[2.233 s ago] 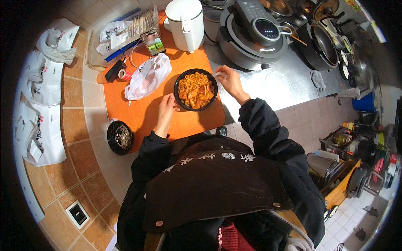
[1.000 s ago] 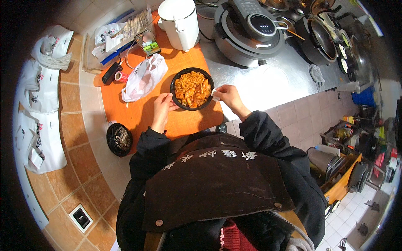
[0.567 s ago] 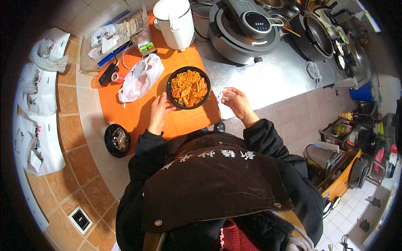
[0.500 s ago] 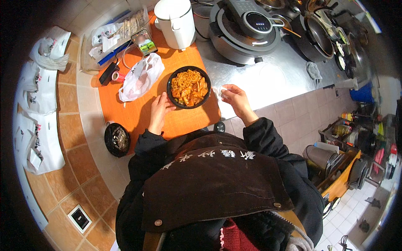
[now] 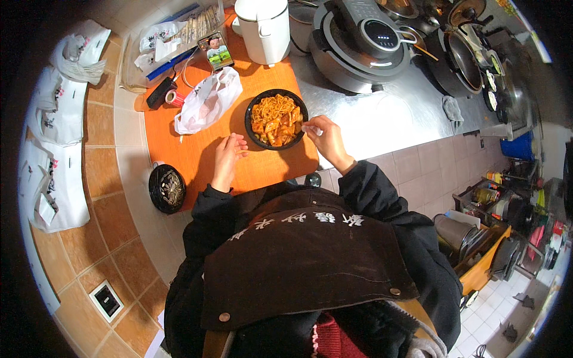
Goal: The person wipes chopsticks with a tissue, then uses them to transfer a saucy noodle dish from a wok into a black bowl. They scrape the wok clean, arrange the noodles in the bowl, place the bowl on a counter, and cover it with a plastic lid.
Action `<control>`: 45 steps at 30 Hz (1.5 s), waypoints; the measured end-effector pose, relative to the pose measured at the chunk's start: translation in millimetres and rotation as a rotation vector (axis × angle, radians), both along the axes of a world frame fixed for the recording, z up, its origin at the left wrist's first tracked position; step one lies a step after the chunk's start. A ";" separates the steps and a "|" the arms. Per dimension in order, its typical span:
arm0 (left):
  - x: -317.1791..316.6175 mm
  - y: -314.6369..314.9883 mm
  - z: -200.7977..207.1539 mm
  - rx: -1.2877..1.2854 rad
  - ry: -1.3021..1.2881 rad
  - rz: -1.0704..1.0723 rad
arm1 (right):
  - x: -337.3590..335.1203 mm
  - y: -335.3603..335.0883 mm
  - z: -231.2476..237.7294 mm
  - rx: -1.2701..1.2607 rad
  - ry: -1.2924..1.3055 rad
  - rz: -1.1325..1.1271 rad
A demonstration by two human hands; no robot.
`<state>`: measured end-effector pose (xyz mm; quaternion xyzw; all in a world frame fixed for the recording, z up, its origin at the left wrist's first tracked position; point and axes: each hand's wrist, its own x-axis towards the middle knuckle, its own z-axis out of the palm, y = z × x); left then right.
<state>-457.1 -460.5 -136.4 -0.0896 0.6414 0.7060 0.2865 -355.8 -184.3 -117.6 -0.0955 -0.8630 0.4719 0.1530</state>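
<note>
A round black bowl [image 5: 253, 135] of noodles in reddish sauce with chunks stands on the orange table. My right hand [image 5: 327, 141] is at the bowl's right rim, fingers pinched on a small white tissue [image 5: 307, 127], which is partly hidden by the fingers. To the bowl's lower left, my left hand [image 5: 227, 158] is held with fingers apart and nothing in it, a little away from the rim. Above that hand lies a white plastic bag [image 5: 209, 102].
A white pitcher [image 5: 262, 36] and a phone [image 5: 215, 52] stand at the table's far side. Beside them is a clear bin [image 5: 132, 67] of packets. A big grey cooker [image 5: 349, 65] occupies the metal counter [image 5: 382, 119]. Another black bowl [image 5: 167, 188] sits at the left edge.
My right hand has come left onto the bowl's rim with the tissue. My left hand has moved off the bowl. The whole view has shifted slightly.
</note>
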 end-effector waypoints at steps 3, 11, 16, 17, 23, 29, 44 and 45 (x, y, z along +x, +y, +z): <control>-1.1 -3.4 -2.0 0.001 -0.007 0.004 | 11.8 -4.9 2.1 -0.029 -0.133 -0.012; -1.1 -11.0 -4.3 0.017 -0.010 -0.010 | 23.4 11.6 15.2 -1.278 -0.135 -0.198; -1.5 -14.0 -3.3 -0.004 -0.013 -0.012 | 21.8 14.0 12.8 -1.341 -0.130 -0.219; -1.5 -15.2 -3.0 -0.001 -0.011 -0.010 | 20.7 14.6 10.5 -1.318 -0.125 -0.236; -1.5 -26.7 -5.7 0.001 -0.009 0.010 | 2.4 24.6 4.7 -1.123 -0.112 -0.274; -2.3 -40.1 -14.6 -0.020 -0.023 0.036 | -53.3 24.6 33.5 -0.522 -0.015 -0.148; -8.0 -85.1 -27.5 -0.028 -0.034 0.061 | -165.7 -54.8 13.8 0.379 -0.024 0.376; -9.4 -87.9 -29.9 -0.025 -0.048 0.067 | -164.4 -59.2 15.5 0.357 -0.039 0.416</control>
